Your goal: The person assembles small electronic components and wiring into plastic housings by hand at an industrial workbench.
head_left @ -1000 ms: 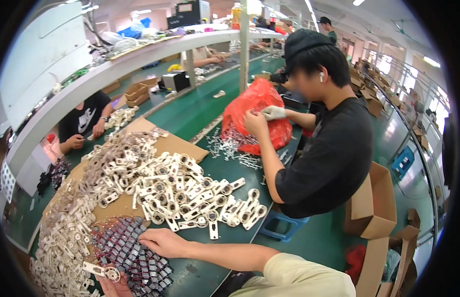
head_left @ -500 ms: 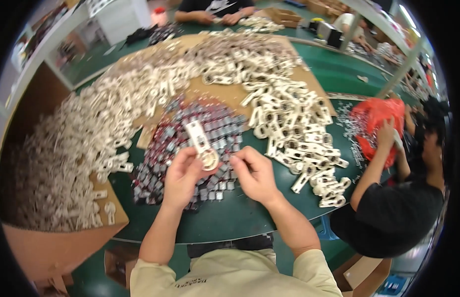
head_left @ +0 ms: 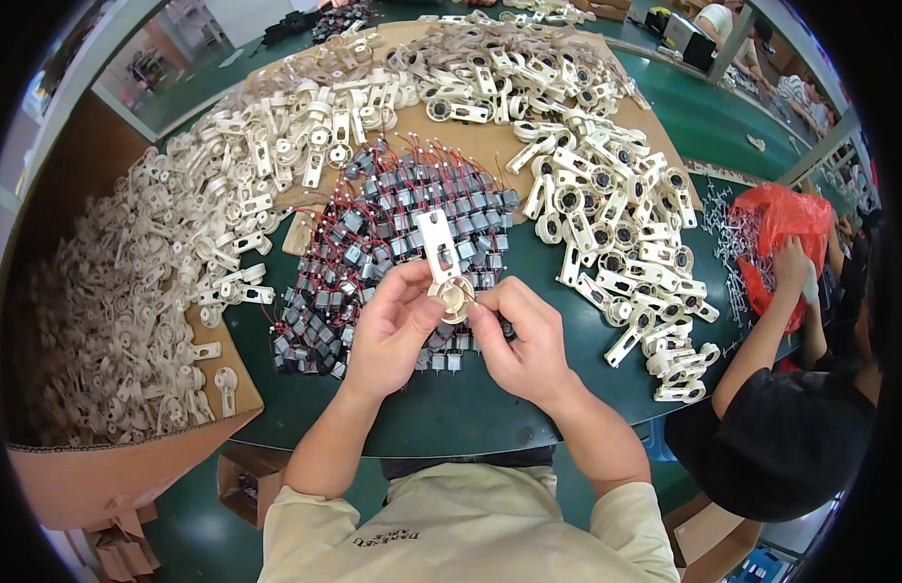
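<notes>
A white plastic housing (head_left: 435, 241), with a slotted flat arm and a round ring end, is gripped between the thumb and fingers of my left hand (head_left: 396, 321). Its arm points away from me and the hollow ring faces up. My right hand (head_left: 521, 335) is closed in a pinch, its fingertips against the ring's right rim; whatever they hold is hidden. Beneath and beyond both hands spreads a pile of small grey motors (head_left: 373, 248) with red wires.
White housings with dark round inserts (head_left: 606, 233) lie heaped on the right. More white housings (head_left: 140, 311) fill an opened cardboard box (head_left: 111, 476) at left. Far right, a co-worker in black (head_left: 791, 428) reaches into a red plastic bag (head_left: 783, 225) beside scattered metal pins (head_left: 731, 257).
My right fingertips have come from beside the ring to touch its rim. The view has shifted, so the table contents sit differently in it. My left hand keeps hold of the housing.
</notes>
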A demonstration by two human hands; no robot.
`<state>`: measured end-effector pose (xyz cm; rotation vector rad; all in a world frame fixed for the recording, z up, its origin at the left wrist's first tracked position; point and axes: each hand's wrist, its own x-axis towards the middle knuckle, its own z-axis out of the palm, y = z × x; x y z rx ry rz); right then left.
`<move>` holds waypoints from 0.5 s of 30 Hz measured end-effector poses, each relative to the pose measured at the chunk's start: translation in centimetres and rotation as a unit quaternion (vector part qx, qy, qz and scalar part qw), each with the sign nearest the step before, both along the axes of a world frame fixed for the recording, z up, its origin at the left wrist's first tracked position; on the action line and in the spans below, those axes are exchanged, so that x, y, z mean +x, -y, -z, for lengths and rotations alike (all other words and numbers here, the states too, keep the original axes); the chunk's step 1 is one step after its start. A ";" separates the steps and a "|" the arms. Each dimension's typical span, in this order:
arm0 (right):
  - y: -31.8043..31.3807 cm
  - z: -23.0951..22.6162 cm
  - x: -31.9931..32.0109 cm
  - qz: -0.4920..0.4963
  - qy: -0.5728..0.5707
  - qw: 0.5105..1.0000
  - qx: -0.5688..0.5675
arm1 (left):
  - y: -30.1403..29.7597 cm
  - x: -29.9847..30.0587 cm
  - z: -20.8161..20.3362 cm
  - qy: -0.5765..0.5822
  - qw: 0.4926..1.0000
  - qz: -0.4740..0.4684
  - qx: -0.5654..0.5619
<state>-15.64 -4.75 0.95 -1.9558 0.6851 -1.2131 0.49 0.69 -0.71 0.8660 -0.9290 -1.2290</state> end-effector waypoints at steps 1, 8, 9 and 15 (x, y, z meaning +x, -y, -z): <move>0.1 -0.1 0.0 0.006 0.008 1.000 -0.007 | 0.0 0.0 -0.1 0.015 1.000 0.002 -0.006; 0.3 0.2 -0.3 -0.002 -0.057 0.998 0.018 | 0.1 -1.0 -0.2 0.029 0.999 0.003 -0.013; 0.5 0.2 -0.4 -0.013 -0.057 0.998 0.025 | 0.2 -0.8 -0.1 0.047 0.998 -0.008 -0.028; 0.7 -0.4 -0.5 -0.027 -0.080 0.992 0.089 | 0.4 0.9 -0.4 0.022 0.995 -0.093 -0.038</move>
